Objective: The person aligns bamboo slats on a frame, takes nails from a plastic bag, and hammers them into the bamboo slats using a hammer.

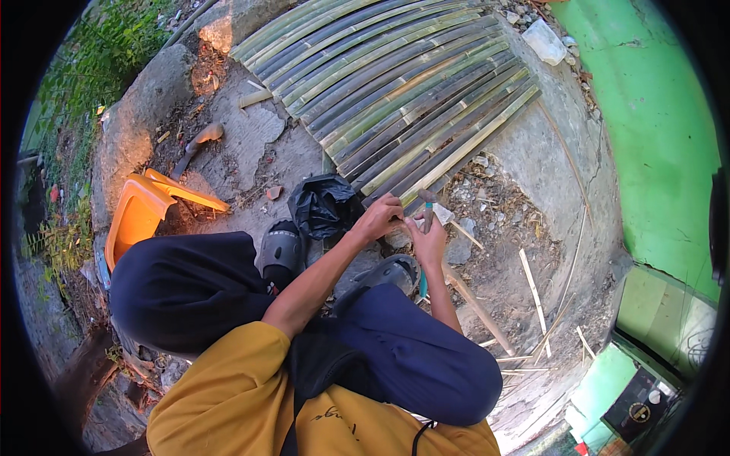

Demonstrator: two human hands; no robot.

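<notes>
My right hand (pixel 430 242) is closed round a hammer (pixel 428 199), its small grey head pointing up and a teal grip showing above and below the fingers. Close beside it, my left hand (pixel 380 218) is pinched shut, fingertips nearly touching the right hand's; whatever is between them is too small to make out. Both hands are over the near end of a panel of split bamboo slats (pixel 395 91), green and dark brown, lying side by side. A crumpled black plastic bag (pixel 325 205) sits just left of my left hand.
An orange plastic chair (pixel 137 213) lies at the left. A wooden pole (pixel 479 311) and thin bamboo strips (pixel 536 296) lie on the rubble at right. Beyond stands a green wall (pixel 646 114); a stone block (pixel 148 106) borders the far left. My sandalled feet are below the bag.
</notes>
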